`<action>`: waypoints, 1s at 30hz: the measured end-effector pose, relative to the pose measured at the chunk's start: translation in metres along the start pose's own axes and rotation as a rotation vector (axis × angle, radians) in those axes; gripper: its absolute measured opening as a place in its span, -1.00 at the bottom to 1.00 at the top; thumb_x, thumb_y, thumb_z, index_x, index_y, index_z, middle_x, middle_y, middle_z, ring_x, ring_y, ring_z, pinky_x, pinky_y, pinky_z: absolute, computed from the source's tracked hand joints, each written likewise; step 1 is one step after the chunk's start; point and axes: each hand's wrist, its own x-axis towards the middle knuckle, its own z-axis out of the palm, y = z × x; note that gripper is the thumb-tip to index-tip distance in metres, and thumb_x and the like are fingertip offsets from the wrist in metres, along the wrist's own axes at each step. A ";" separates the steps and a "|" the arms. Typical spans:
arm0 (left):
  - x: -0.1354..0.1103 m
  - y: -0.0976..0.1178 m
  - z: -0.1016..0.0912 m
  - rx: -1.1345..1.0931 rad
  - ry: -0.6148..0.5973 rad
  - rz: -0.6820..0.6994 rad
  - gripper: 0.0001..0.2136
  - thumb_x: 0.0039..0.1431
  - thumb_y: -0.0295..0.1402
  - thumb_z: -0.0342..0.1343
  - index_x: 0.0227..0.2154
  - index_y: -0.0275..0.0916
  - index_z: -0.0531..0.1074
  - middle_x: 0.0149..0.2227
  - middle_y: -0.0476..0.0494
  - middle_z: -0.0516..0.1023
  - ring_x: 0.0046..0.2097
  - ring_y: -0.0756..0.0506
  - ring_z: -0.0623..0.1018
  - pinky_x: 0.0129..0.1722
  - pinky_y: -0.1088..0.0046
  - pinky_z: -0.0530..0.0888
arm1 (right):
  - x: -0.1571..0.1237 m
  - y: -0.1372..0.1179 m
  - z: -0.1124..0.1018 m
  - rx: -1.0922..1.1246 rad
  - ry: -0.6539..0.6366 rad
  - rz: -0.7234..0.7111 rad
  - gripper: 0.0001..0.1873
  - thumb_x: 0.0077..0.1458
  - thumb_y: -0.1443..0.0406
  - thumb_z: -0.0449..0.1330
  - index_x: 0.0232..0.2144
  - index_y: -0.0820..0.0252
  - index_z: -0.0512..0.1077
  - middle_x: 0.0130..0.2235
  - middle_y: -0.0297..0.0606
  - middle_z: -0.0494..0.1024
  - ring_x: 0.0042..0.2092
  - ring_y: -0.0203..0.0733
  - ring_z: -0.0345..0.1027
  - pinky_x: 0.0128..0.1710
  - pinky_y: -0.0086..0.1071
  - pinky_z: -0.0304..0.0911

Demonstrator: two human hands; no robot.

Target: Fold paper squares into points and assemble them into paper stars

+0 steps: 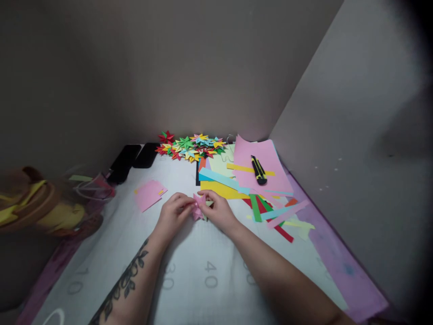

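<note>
A folded pink paper star (197,212) with some pale green paper at its right side is between my two hands, in the middle of the table. My left hand (176,209) pinches its left side with thumb and forefinger. From the right, my right hand (216,208) grips the star too, its fingers closed on the upper right points. Parts of the star lie hidden behind my fingers. Left of my left hand rests a small stack of pink paper squares (149,194). A yellow sheet (223,190) lies just beyond my right hand.
Folded stars in many colours (189,146) are heaped along the back wall. At the right lie pink sheets (245,151) with a box cutter (259,170) on top, and coloured paper strips (287,212). Two dark phone-like slabs (146,155) sit back left, near blurred brown-yellow objects (43,203).
</note>
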 end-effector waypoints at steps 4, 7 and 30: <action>-0.001 0.000 0.001 0.003 0.024 -0.025 -0.86 0.13 -0.39 0.06 -0.32 -0.20 0.52 -0.36 -0.12 0.47 -0.32 -0.03 0.46 -0.34 0.48 0.40 | 0.000 -0.001 0.000 0.005 0.010 0.008 -0.70 -0.01 0.31 0.16 -0.15 0.14 0.43 -0.14 -0.25 0.53 -0.13 -0.20 0.40 -0.31 -0.42 0.34; -0.001 -0.002 0.003 -0.006 0.029 -0.053 -0.87 0.10 -0.37 0.09 -0.32 -0.21 0.51 -0.34 -0.12 0.48 -0.31 -0.04 0.48 -0.34 0.48 0.41 | 0.000 -0.002 0.001 -0.014 0.017 0.000 -0.70 0.01 0.29 0.16 -0.15 0.14 0.43 -0.13 -0.24 0.53 -0.14 -0.20 0.41 -0.30 -0.40 0.35; 0.002 -0.002 0.009 0.039 -0.040 -0.254 -0.77 0.18 -0.26 -0.12 -0.50 -0.22 0.32 -0.50 -0.01 0.39 -0.43 -0.04 0.39 -0.44 0.48 0.29 | -0.002 0.001 0.003 -0.068 0.017 -0.100 -0.70 0.07 0.31 0.10 -0.11 0.10 0.42 -0.11 -0.26 0.52 -0.17 -0.22 0.41 -0.20 -0.35 0.34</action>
